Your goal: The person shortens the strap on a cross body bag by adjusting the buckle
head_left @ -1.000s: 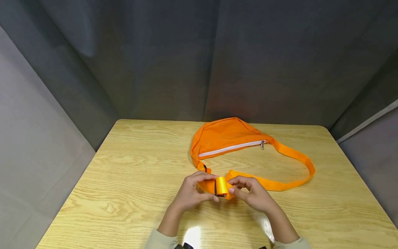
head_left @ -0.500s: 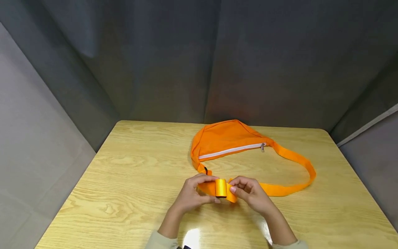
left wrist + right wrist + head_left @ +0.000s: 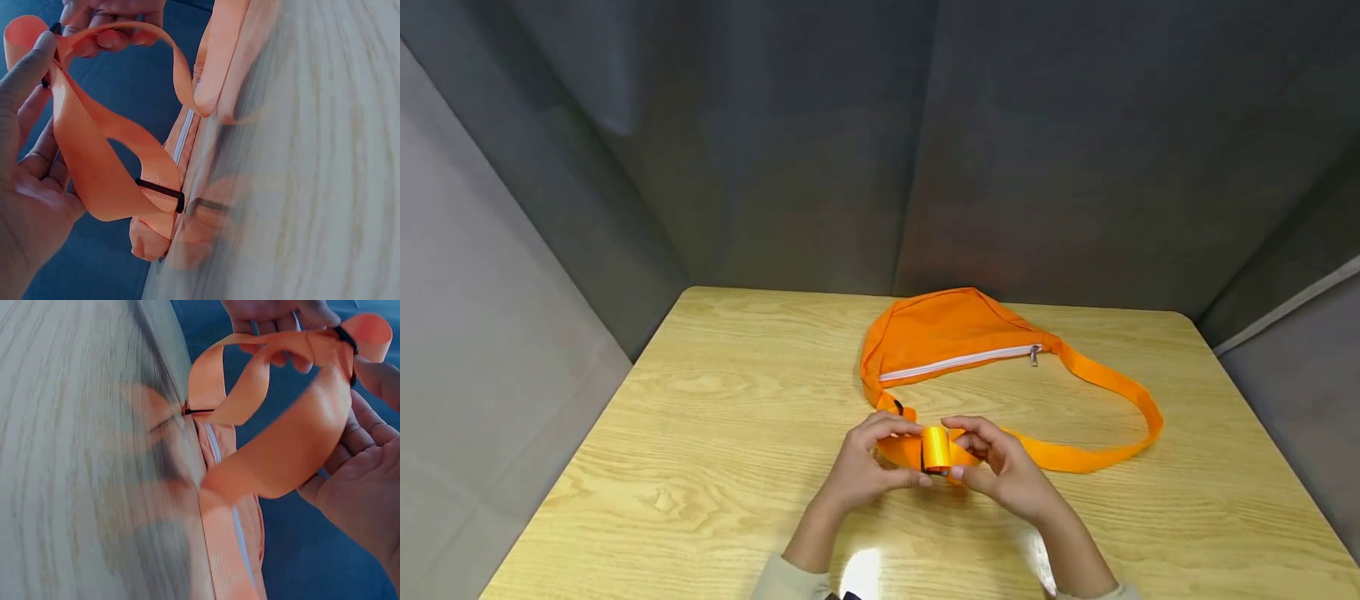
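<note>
Orange strap: the strap [image 3: 1078,457] runs from the right end of the bag, curves out to the right and returns to the hands; its held part is raised off the table at the near side of the bag.
Black slider: held between the hands, the slider [image 3: 45,82] has the strap threaded through it, with a short loop [image 3: 936,448] standing up from it.
Left hand: the grip of the left hand [image 3: 867,458] is nearly closed, thumb and fingers pinching the black slider by its ends.
Right hand: the grip of the right hand [image 3: 1011,475] is a narrow one, thumb and forefinger on the orange strap right beside the slider.
In the way: fingers cover part of the slider in the head view.
Bag: an orange bag [image 3: 951,329] lies flat beyond the hands, its white zipper [image 3: 958,364] facing the person, metal pull [image 3: 1033,357] at the right end.
Second fitting: a black ring [image 3: 161,187] sits on the strap near the left end of the bag.
Table: glossy wood-grained table [image 3: 722,375], reflecting light near the forearms.
Surroundings: dark curtain [image 3: 775,150] behind the far edge; pale grey panel [image 3: 490,350] at left.
Sleeves: light sleeves [image 3: 790,577] at the lower edge.
</note>
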Available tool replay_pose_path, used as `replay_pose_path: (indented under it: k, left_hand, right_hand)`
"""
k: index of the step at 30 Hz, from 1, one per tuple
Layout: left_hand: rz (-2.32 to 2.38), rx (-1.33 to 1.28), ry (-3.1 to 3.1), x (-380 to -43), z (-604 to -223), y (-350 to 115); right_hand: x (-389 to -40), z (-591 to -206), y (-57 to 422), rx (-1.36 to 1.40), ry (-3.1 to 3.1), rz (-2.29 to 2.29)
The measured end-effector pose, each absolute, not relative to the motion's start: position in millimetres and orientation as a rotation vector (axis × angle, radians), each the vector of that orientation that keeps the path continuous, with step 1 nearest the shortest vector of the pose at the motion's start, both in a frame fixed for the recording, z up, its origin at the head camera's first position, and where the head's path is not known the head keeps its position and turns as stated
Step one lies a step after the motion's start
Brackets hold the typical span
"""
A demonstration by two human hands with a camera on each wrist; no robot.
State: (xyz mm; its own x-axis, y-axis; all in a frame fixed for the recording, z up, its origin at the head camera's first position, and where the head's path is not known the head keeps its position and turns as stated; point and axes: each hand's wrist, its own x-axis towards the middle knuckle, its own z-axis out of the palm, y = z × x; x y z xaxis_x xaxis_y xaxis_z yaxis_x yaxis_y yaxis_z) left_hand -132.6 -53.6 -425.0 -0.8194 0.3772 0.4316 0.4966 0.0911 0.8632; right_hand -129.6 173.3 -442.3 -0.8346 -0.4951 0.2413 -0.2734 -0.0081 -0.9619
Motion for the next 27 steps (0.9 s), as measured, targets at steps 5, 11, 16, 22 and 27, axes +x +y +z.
replay_pose_path:
  k: [5,11,16,22,27]
  left_hand:
    - [-1.825,-0.941,-2.236,-134.1,-427.0,-54.0]
    - [-1.856,-0.928,-2.273,-134.8,-428.9,-52.8]
    - [-1.816,-0.925,-2.264,-135.2,-428.6,-53.4]
    - [-1.856,-0.857,-2.368,-133.5,-424.8,-55.9]
    - [-1.893,-0.837,-2.441,-132.5,-422.9,-58.1]
  right_hand:
    - [-126.5,-438.6,169.6,-0.834,2.247,-1.834]
    - [-125.7,-438.0,166.6,-0.758,2.314,-1.785]
    - [-126.1,-440.6,168.0,-0.672,2.421,-1.734]
    - [-126.4,-444.4,168.2,-0.677,2.446,-1.719]
    - [-125.0,-444.1,167.7,-0.686,2.484,-1.696]
